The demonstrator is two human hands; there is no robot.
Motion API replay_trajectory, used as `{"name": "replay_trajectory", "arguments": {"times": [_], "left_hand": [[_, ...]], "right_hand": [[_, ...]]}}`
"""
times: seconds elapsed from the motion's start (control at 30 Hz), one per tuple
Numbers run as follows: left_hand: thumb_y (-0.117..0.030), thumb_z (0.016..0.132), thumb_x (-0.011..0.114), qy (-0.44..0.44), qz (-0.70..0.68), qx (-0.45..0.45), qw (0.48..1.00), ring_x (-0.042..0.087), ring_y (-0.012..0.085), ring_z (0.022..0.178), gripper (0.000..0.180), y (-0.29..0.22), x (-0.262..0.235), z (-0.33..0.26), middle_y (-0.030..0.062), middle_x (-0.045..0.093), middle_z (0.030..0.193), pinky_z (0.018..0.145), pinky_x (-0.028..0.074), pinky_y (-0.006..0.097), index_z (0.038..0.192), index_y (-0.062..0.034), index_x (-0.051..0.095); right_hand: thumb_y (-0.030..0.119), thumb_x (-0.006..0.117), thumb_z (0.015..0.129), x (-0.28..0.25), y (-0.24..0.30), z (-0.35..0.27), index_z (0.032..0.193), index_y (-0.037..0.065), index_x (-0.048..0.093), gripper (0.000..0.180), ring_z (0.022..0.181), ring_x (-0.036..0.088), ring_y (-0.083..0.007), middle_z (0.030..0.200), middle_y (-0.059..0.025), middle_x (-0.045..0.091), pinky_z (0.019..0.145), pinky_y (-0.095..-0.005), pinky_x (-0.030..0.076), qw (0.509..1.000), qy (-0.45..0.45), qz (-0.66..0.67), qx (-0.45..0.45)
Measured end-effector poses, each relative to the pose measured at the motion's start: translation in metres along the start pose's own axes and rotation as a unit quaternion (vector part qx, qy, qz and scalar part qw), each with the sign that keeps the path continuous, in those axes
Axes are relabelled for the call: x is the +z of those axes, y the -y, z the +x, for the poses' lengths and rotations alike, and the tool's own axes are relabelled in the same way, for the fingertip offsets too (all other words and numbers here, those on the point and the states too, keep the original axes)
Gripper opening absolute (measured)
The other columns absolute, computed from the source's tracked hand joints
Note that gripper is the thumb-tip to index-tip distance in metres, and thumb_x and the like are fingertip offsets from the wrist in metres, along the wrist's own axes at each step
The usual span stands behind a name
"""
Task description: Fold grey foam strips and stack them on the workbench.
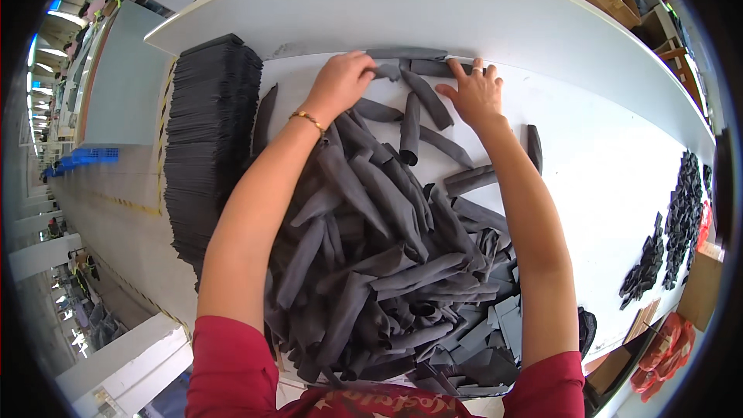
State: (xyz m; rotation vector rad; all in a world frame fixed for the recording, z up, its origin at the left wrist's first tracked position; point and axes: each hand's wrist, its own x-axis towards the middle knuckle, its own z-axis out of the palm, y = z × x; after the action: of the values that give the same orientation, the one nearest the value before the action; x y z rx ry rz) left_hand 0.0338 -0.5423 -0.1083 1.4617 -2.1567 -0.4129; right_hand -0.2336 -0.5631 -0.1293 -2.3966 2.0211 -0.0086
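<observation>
At the far side of the white table, my left hand (340,83) has its fingers closed on the end of a dark grey cloth piece (385,72). My right hand (475,94) lies with spread fingers over a rolled dark grey cloth tube (430,68), its fingertips touching it. Another flat roll (406,53) rests along the foot of the back panel. Between my hands and below them lie loose cloth tubes (427,101), and a large heap of the same rolls (379,201) fills the space between my forearms.
A tall stack of dark cloth (209,139) stands at the left table edge. A pale raised panel (433,4) bounds the far side. Small grey flat pieces (508,321) lie near my body. Piles of small black pieces (681,217) and red bags (667,348) are at the right.
</observation>
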Motion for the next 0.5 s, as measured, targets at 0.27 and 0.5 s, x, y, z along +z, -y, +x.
{"name": "replay_trajectory", "arguments": {"times": [0.27, 0.5], "left_hand": [[-0.012, 0.098, 0.051, -0.047, -0.372, -0.201, 0.905, 0.061, 0.0104, 0.062, 0.016, -0.083, -0.137, -0.093, 0.0059, 0.061, 0.077, 0.056, 0.049, 0.025, 0.106, 0.0017, 0.055], [-0.012, 0.1, 0.048, -0.023, -0.559, -0.249, 0.79, 0.061, 0.0111, 0.065, 0.016, -0.189, -0.189, -0.238, 0.0061, 0.063, 0.086, 0.055, 0.049, 0.021, 0.109, -0.0005, 0.055]], "right_hand": [[0.016, 0.061, 0.087, -0.031, 0.011, -0.109, 0.092, 0.001, 0.057, 0.016, 0.085, 0.059, -0.0412, 0.09, -0.0208, 0.059, 0.072, -0.0461, 0.047, 0.934, 0.006, 0.328, -0.14], [0.018, 0.071, 0.084, -0.212, 0.073, -0.29, 0.096, 0.0, 0.059, 0.025, 0.082, 0.06, -0.0372, 0.089, -0.0198, 0.06, 0.071, -0.0397, 0.047, 0.891, 0.073, 0.434, -0.109]]}}
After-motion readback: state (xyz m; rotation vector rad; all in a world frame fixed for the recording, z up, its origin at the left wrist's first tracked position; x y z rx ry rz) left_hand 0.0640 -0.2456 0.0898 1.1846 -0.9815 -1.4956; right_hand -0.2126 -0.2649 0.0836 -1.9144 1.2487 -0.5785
